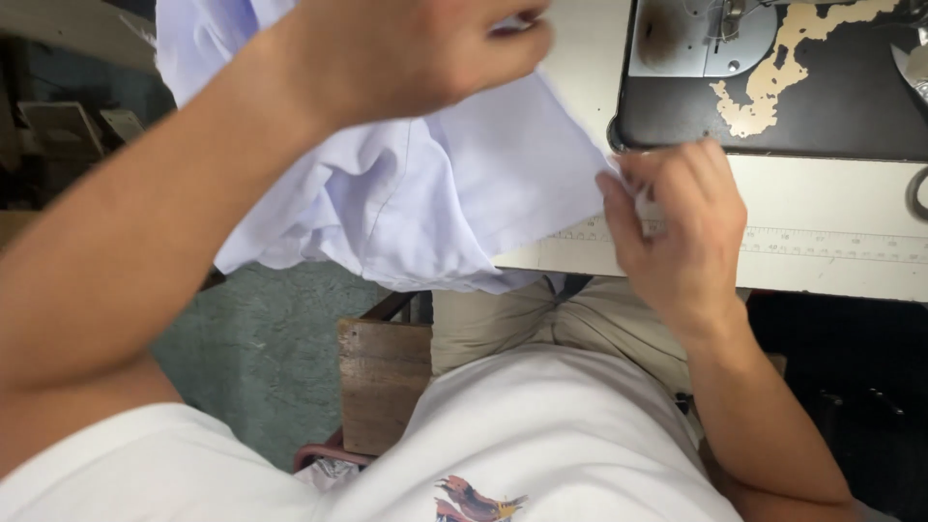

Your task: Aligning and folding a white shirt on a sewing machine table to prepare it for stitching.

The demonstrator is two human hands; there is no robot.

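Note:
A pale lilac-white piece of cloth (454, 184) hangs over the left end of a white sewing table (831, 208). My left hand (406, 53) is raised at the top of the view, fingers closed on the cloth's upper part. My right hand (677, 227) rests at the table's front edge and pinches the cloth's right edge between fingers and thumb. The cloth stretches between the two hands and droops below the table edge.
The black bed of a sewing machine (822, 106), with worn paint and a metal needle plate (696, 39), lies beyond my right hand. A printed ruler strip (831, 246) runs along the table front. A wooden stool (382, 382) and grey-green floor (261, 358) show below.

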